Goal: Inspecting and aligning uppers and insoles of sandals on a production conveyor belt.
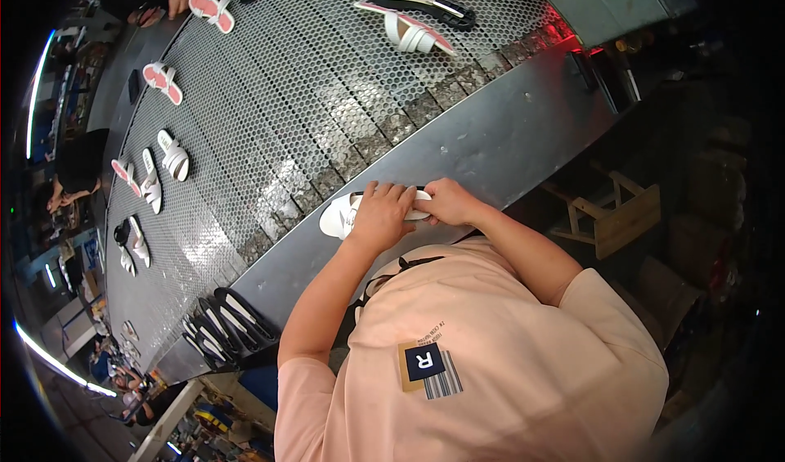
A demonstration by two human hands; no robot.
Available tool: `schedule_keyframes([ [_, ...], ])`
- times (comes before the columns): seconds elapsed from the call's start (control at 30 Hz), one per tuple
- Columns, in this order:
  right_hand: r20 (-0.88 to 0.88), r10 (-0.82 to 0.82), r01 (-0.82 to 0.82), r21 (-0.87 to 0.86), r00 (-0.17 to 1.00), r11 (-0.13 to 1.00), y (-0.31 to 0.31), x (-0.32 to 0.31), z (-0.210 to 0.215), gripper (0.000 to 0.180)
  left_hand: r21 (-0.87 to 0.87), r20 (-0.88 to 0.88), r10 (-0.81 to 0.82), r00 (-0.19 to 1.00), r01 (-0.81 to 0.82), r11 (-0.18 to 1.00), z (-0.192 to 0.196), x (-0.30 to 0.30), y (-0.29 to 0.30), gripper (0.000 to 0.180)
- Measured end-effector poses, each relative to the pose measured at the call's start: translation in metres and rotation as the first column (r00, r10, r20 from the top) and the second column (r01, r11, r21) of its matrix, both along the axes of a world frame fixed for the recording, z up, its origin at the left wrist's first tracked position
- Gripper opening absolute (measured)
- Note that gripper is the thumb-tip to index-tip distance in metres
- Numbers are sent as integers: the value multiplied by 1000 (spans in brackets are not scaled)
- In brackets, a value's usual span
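Note:
A white sandal (336, 217) is held low over the metal ledge in front of my body. My left hand (383, 217) lies across its middle, fingers curled over the straps. At the other end of the sandal my right hand (448, 204) is closed, its thumb and fingers pinching the edge. A thin dark strip shows along the far edge between the hands; I cannot make out what it is. The underside of the sandal is hidden.
Beyond the metal ledge (482, 163) runs a mesh conveyor (270, 94) carrying several sandals and a black sole (419, 4). Several black soles (237, 319) stand at the ledge's left end. A wooden stool (625, 221) is at right. Another person's hand (179, 0) is across the conveyor.

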State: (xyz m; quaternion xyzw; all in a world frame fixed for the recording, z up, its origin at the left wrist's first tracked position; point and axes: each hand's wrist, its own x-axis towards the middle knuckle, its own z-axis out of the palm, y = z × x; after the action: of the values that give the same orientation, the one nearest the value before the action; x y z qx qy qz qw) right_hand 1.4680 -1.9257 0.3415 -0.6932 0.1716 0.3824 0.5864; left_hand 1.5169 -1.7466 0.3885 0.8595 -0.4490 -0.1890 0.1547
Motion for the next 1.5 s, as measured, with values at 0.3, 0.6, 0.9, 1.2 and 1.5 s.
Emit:
schedule_keyframes([
  [0.3,550,475,-36,-627,687,778,-35,-20,5,69,-73,-213,50,976,-67,995,-4,11,-9,53],
  [0.6,623,476,-99,-540,621,836,-42,-17,-7,62,-31,-255,56,965,-66,997,-2,17,-18,52],
  [0.9,605,484,-111,-547,632,830,-47,-17,-11,57,-10,-240,0,971,-2,1000,-9,20,-28,50],
  [1.2,629,462,-76,-540,626,838,-55,-17,-15,55,-15,-238,-34,971,31,999,-12,22,-39,51],
  [1.5,639,448,-70,-526,625,848,-63,-14,-13,58,-13,-239,-55,969,54,998,-12,24,-48,53],
])
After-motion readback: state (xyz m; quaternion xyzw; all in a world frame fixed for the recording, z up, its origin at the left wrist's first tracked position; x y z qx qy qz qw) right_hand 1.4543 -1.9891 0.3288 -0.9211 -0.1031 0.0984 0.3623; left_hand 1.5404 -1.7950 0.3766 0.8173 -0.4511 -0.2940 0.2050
